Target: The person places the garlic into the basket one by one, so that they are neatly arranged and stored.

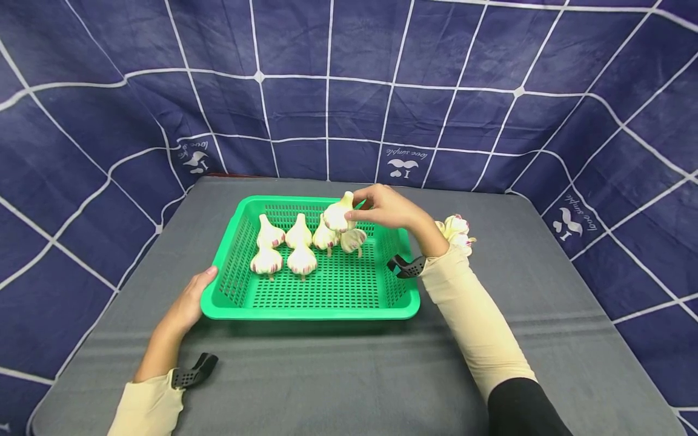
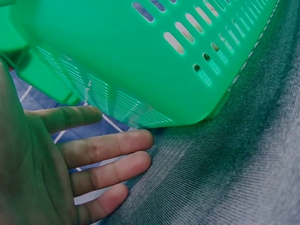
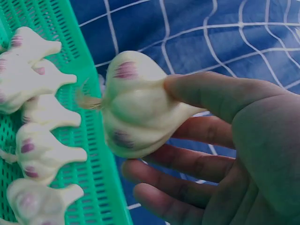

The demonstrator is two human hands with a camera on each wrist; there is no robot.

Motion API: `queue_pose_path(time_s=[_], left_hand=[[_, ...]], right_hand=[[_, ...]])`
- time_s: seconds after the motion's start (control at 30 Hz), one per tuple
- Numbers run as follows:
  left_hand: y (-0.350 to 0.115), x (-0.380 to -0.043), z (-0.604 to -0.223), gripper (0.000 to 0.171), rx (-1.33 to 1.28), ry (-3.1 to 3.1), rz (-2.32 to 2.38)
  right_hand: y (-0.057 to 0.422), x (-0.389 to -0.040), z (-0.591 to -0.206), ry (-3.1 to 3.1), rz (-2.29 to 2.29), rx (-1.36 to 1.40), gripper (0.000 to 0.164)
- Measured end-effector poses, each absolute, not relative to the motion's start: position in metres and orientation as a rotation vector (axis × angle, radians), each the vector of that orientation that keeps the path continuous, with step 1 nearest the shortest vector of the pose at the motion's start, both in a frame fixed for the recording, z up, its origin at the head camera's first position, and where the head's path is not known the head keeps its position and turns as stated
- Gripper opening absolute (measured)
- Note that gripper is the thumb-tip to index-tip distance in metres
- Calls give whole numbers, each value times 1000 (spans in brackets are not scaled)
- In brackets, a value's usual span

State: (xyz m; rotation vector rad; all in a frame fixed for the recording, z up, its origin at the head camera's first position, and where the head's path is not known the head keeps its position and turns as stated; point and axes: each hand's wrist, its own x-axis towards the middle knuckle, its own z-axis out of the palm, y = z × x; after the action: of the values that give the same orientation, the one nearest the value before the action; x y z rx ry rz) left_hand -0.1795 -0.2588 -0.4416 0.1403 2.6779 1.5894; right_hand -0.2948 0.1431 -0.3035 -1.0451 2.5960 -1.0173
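My right hand [image 1: 389,206] pinches a white garlic bulb [image 1: 337,215] with purple streaks between thumb and fingers, held above the back part of a green plastic basket [image 1: 311,313]. In the right wrist view the thumb lies on top of this garlic bulb [image 3: 136,108], its roots pointing towards the basket. Several other garlic bulbs [image 1: 302,260] lie inside, in two rows on the left and centre. At the basket's left rim is my left hand [image 1: 189,301]. Its fingers [image 2: 112,147] extend straight under the rim beside the wall; the thumb is mostly hidden in the left wrist view.
A small pile of garlic bulbs [image 1: 457,230] lies on the grey tabletop [image 1: 338,375] to the right of the basket, partly behind my right forearm. Blue cloth [image 1: 360,109] with white grid lines hangs behind the table and along both sides.
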Motion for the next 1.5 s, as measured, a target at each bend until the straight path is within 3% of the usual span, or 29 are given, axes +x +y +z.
queue_pose_path(time_s=[0.3, 0.6, 1.17, 1.5], left_hand=[[-260, -177, -440, 62, 65, 2677, 1494], [-260, -179, -438, 59, 167, 2710, 1541], [-261, -180, -440, 59, 202, 2692, 1572], [-260, -181, -440, 57, 255, 2707, 1594]], right_hand=[[113, -309, -326, 2488, -829, -1099, 16], [102, -311, -339, 2451, -653, -1122, 15], [97, -309, -353, 2305, -536, -924, 21], [95, -310, -358, 2346, -456, -891, 15]])
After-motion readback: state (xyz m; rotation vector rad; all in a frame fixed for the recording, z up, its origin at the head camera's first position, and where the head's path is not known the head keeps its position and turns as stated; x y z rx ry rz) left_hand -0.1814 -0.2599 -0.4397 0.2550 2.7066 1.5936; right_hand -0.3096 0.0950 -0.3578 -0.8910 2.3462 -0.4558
